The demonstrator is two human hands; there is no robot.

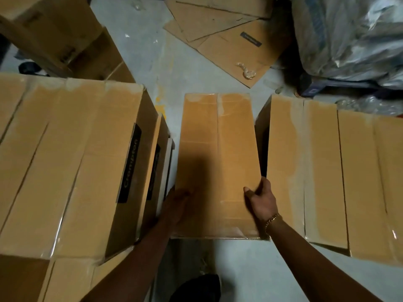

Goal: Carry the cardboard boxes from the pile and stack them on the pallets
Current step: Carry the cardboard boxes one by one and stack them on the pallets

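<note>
I have the middle box (218,162) between both hands, a long narrow carton with clear tape down its top seam, lying lengthwise away from me over the grey floor (229,262). My right hand (260,200) grips its right edge near my end, thumb flat on the top and fingers curled down over the side; a gold chain bracelet (271,221) sits on that wrist. My left hand (176,205) holds the opposite edge at about the same place, its tip lapping onto the top, though shadow hides how the fingers lie. The box sits in the gap between the tall left stack (72,162), whose side carries a dark printed label, and the right boxes (327,171), which lie taped side by side. I cannot tell whether the box rests on the floor or hangs just off it. Farther off, flattened cardboard sheets (229,33) lie on the floor, and a heap of crinkled plastic wrap (353,33) fills the far right corner.
</note>
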